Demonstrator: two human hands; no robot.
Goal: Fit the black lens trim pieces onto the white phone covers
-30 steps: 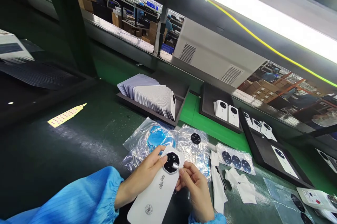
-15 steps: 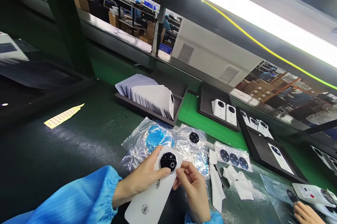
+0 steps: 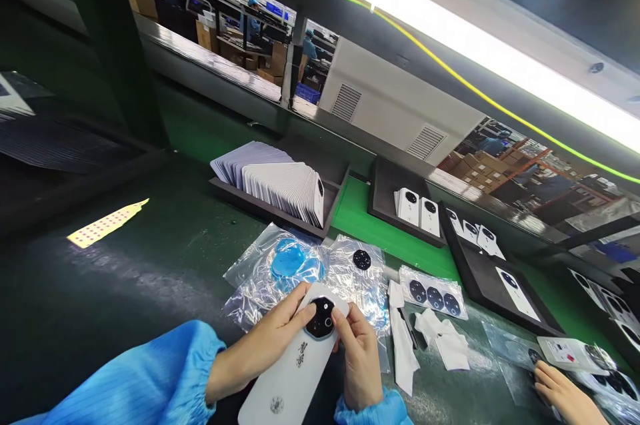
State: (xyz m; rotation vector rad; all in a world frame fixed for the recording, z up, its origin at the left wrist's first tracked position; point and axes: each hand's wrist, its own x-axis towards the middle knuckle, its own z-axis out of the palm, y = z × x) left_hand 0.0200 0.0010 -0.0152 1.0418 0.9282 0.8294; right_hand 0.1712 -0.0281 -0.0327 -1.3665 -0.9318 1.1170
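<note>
1. A dark green table [image 3: 165, 278] spreads under everything, with a black tray [image 3: 260, 208] at its far middle.
2. A fanned stack of white covers [image 3: 283, 188] leans in that tray.
3. Two clear plastic bags lie side by side in front of the tray: the left bag [image 3: 250, 298] has blue film in it, the right bag [image 3: 350, 278] a black disc [image 3: 361, 259].
4. The white phone cover [image 3: 283, 382] is at the near middle, tilted, held in both hands just nearer than the bags.
5. The left hand [image 3: 265, 345] grips the cover's left side, its thumb on the dark camera panel [image 3: 320, 320].
6. The right hand [image 3: 363, 365] is narrow, pinching the cover's upper right edge beside that panel.
7. Another person's hand [image 3: 565, 392] reaches in at the near right.
8. A white cloth strip [image 3: 403, 352] lies right of the right hand, and a thin black tool [image 3: 409, 328] sits beside it.
</note>
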